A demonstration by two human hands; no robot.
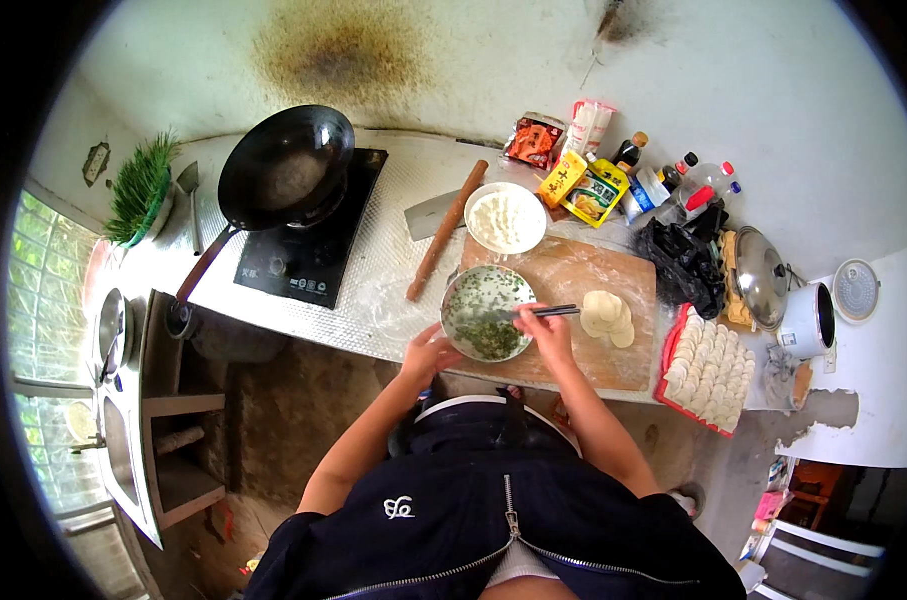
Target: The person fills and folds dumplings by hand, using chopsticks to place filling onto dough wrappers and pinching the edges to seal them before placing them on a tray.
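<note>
- White bowl (453, 291), one, holding chopped greens (493, 342), near-left corner of one cutting board (628, 280)
- Left hand (428, 354) gripping its rim
- Right hand (546, 331) closed around two dark chopsticks (558, 310)
- One rolling pin (448, 232) beyond

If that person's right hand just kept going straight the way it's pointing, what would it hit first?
Most likely the bowl of chopped greens: the right hand, which grips the chopsticks, points forward and left, at the bowl's right side. How high it sits over the bowl is hard to judge.
</note>
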